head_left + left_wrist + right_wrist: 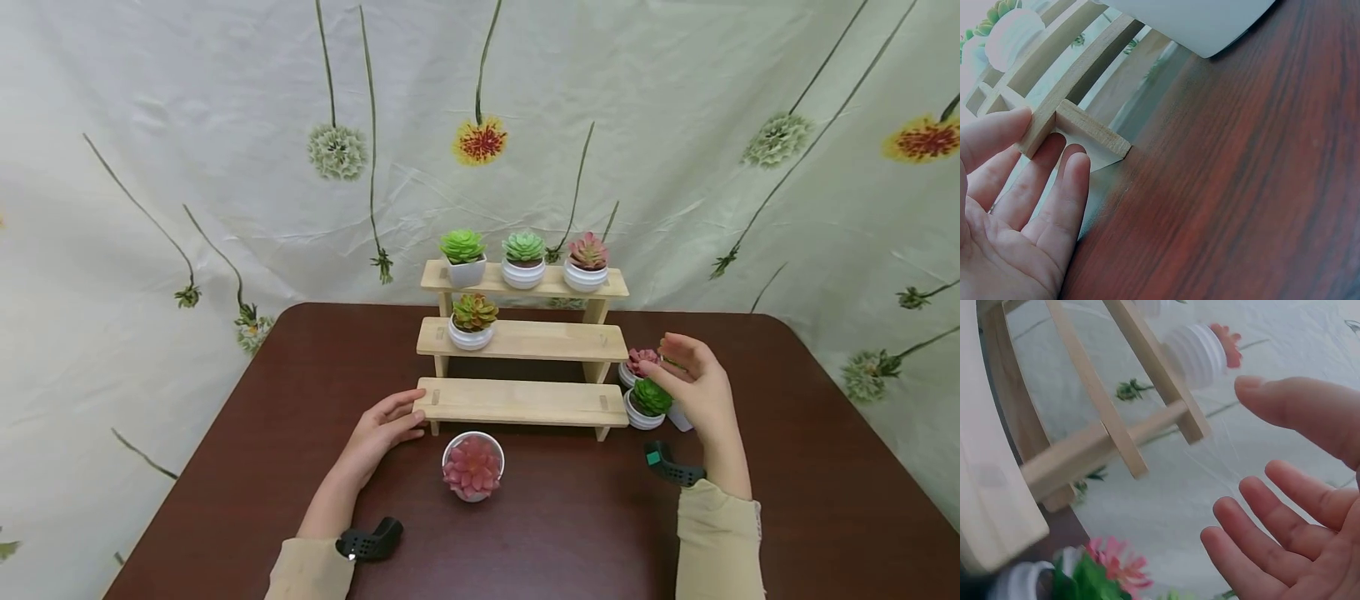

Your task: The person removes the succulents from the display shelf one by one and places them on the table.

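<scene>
Seen from above, a dark brown table [570,533] holds a three-step wooden stand [525,340]. Four small potted succulents sit on its upper two steps. The person's left hand [381,433] rests with relaxed, straight fingers [1041,187] touching the left end of the lowest step, gripping nothing. Just in front of the stand, near that hand, sits a pink succulent in a white pot [472,467]. The right hand [693,385] hovers released, fingers loosely spread, just above a green succulent [649,398] and a pink one [641,360] clustered beside the stand's right end.
</scene>
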`<state>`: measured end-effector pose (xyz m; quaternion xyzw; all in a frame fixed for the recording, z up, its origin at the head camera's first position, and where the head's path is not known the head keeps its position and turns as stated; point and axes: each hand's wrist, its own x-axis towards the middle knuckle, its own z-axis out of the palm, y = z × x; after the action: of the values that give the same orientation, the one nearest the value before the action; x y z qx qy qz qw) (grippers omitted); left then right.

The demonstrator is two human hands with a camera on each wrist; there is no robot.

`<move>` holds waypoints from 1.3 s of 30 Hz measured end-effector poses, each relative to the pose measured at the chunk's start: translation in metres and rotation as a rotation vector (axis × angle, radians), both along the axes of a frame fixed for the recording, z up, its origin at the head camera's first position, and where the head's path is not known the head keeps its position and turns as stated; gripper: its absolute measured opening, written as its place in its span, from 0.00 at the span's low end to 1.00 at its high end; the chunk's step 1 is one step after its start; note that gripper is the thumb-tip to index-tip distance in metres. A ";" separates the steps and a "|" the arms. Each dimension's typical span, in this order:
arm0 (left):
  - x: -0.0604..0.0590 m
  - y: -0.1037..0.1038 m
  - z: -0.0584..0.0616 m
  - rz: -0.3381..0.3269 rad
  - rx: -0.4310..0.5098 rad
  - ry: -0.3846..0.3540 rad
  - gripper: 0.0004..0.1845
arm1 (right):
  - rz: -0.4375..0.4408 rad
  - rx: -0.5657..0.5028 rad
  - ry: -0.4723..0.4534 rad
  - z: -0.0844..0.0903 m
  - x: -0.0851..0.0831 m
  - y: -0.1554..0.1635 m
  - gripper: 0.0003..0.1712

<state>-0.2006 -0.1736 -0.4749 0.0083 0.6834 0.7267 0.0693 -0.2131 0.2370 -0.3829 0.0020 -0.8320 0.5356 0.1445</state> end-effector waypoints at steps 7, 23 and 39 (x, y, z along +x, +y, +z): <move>-0.001 0.000 -0.001 0.004 0.002 -0.004 0.24 | 0.058 -0.096 0.013 -0.002 -0.011 -0.022 0.32; -0.001 0.000 -0.001 0.000 0.004 -0.006 0.24 | 0.183 -0.277 0.033 -0.003 -0.030 -0.062 0.33; 0.001 0.000 0.001 -0.002 0.001 0.000 0.24 | 0.344 -0.294 -0.022 0.013 -0.048 -0.108 0.32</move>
<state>-0.1999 -0.1735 -0.4741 0.0091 0.6830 0.7270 0.0701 -0.2610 0.1286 -0.3704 0.1171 -0.7338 0.6680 0.0408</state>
